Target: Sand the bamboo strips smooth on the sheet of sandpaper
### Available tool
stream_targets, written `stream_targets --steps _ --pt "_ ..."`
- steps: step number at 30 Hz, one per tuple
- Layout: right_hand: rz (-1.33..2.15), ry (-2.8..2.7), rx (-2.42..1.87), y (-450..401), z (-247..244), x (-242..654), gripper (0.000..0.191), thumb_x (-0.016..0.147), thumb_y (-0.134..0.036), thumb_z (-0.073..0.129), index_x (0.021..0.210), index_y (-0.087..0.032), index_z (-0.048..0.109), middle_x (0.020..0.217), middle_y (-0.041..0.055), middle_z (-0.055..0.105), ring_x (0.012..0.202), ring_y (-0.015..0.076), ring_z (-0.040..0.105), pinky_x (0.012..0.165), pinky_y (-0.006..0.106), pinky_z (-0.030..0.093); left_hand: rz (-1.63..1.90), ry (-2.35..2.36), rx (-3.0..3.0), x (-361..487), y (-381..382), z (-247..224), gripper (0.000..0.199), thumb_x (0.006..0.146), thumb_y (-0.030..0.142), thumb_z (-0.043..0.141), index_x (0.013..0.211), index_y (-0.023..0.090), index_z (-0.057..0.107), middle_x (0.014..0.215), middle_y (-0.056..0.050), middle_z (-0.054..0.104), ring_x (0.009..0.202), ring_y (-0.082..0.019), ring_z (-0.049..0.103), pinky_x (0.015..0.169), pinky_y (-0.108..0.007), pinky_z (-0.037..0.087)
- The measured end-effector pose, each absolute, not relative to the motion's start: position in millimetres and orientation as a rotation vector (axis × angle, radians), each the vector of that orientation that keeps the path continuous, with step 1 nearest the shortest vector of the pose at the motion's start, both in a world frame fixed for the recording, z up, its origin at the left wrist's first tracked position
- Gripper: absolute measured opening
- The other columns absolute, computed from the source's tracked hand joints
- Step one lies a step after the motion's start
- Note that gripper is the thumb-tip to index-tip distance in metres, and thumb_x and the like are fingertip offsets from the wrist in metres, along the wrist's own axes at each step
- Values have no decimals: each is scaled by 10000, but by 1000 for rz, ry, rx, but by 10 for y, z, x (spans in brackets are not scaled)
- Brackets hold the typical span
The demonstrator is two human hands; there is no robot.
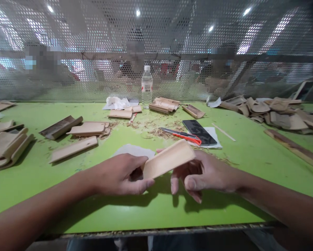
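A pale, curved bamboo piece point(169, 158) is held above the near part of the green table, tilted up to the right. My left hand point(127, 174) grips its left end, with the thumb at the lower edge and the fingers curled at the end. Behind its right end is my right hand point(203, 174). One finger reaches along the far side of the piece, partly hidden by it, while the thumb and other fingers hang apart below. A whitish sheet point(132, 150) lies just beyond the left hand, partly covered.
Beyond my hands lie an orange utility knife point(187, 136) and a phone point(199, 132) among shavings. A water bottle point(147, 87) stands before a perforated screen point(93, 42). Bamboo pieces are stacked at left point(9, 148) and heaped at right point(279, 111). People sit behind the screen.
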State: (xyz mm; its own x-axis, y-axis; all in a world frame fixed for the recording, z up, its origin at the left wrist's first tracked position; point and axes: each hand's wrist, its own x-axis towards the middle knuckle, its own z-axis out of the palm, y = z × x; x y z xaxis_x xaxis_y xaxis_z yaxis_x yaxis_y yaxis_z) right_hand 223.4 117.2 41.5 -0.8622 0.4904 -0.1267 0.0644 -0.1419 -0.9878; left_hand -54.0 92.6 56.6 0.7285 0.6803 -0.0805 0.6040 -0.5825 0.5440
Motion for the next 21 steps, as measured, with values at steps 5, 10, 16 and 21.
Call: stream_targets --steps 5,10,16,21 --pt "2088 -1828 -607 1181 406 2229 551 844 -509 795 1227 -144 642 927 84 747 506 75 597 488 188 527 139 972 2380 -533 921 570 428 1005 555 456 954 159 611 812 -52 665 663 -192 595 568 -267 383" --pt "1922 -1816 -762 1158 436 2184 604 801 -536 821 1250 -163 664 799 20 698 516 89 586 459 183 523 132 858 2351 -523 893 594 383 986 532 479 885 180 592 737 -27 637 595 -171 556 555 -255 396" --pt "1899 -1829 -771 1175 420 2183 511 787 -494 847 1144 -160 699 754 -4 662 501 77 567 445 165 503 131 778 2319 -527 872 594 363 1003 503 449 817 203 527 684 -5 572 575 -167 536 556 -251 404" --pt "1906 -1845 -772 1183 415 2185 511 785 -493 845 1151 -164 707 752 -11 650 502 79 546 448 180 503 115 786 2320 -530 863 589 340 1006 478 453 807 208 510 677 -2 560 568 -166 528 554 -253 402"
